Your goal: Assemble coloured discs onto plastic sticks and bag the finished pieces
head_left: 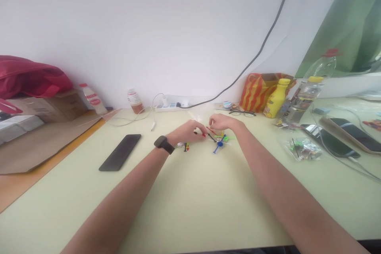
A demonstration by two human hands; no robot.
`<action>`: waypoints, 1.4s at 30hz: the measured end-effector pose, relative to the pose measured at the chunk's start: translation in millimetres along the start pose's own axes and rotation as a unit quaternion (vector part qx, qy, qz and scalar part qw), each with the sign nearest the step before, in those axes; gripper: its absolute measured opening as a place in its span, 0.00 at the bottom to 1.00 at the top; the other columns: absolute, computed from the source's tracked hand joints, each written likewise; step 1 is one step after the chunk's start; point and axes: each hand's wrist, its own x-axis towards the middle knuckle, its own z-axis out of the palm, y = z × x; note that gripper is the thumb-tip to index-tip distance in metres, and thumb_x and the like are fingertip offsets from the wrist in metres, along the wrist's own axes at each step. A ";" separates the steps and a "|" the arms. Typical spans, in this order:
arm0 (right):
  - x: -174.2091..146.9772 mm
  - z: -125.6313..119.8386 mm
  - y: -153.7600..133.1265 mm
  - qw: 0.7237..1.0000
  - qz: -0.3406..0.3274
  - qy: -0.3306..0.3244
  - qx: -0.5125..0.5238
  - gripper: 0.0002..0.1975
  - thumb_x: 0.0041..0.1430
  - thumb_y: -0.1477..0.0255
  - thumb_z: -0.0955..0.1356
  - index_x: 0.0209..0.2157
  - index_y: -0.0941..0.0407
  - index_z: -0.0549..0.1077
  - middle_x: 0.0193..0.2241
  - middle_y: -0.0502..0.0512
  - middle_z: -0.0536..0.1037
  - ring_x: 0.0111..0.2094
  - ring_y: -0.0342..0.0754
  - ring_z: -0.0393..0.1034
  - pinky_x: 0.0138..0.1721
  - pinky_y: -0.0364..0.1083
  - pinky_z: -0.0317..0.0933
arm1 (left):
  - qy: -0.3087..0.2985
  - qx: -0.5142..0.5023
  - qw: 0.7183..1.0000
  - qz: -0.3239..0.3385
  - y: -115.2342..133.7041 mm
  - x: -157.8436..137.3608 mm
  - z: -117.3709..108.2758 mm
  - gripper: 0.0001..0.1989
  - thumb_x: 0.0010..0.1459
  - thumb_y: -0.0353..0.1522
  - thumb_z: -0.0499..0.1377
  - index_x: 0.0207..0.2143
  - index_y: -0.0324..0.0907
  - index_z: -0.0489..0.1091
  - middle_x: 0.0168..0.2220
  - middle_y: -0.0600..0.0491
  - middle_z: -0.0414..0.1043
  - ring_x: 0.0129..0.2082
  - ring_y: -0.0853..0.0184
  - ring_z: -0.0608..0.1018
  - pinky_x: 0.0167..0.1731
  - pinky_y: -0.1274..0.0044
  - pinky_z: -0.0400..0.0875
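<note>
My left hand point(193, 131), with a black watch point(164, 144) on its wrist, has its fingers curled together. Small dark and red bits show at its fingertips, too small to name. Facing it, my right hand point(222, 121) bends its fingers down beside a thin red plastic piece point(210, 129); its fingertips are partly hidden. Just below lie a blue cross-shaped plastic piece point(220, 143), a green piece point(225, 139) and a thin black stick point(212, 138). More small black, red and yellow pieces point(186, 147) lie under my left wrist.
A black phone point(120, 152) lies to the left. On the right are a bag of small parts point(303, 149), phones point(330, 141) with a cable, a yellow bottle point(276, 99) and clear bottles. Glasses point(242, 113) and a power strip point(171, 106) lie along the wall.
</note>
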 end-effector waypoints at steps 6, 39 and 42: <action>-20.2 -24.6 -5.8 0.990 -0.065 -0.121 -0.039 0.10 0.48 0.71 0.75 0.35 0.53 0.83 0.38 0.50 0.83 0.40 0.50 0.75 0.35 0.42 0.61 | -0.001 0.073 0.997 -0.021 -5.1 -3.4 -4.2 0.08 0.58 0.38 0.67 0.38 0.45 0.83 0.41 0.51 0.83 0.41 0.60 0.81 0.44 0.72 0.72; -2.4 4.3 -23.6 0.861 -0.170 0.014 0.478 0.06 0.50 0.75 0.71 0.33 0.57 0.75 0.31 0.53 0.79 0.33 0.44 0.74 0.39 0.44 0.69 | 0.170 -0.084 0.982 0.001 13.2 0.1 -30.1 0.10 0.60 0.35 0.65 0.43 0.42 0.77 0.41 0.48 0.82 0.37 0.63 0.85 0.40 0.72 0.80; -0.2 8.0 -25.8 0.881 -0.174 0.018 0.439 0.01 0.53 0.74 0.69 0.28 0.56 0.72 0.25 0.49 0.73 0.25 0.40 0.64 0.29 0.40 0.61 | 0.162 -0.067 0.984 -0.004 13.6 0.0 -28.8 0.07 0.58 0.34 0.65 0.38 0.41 0.77 0.35 0.50 0.82 0.34 0.63 0.84 0.34 0.75 0.78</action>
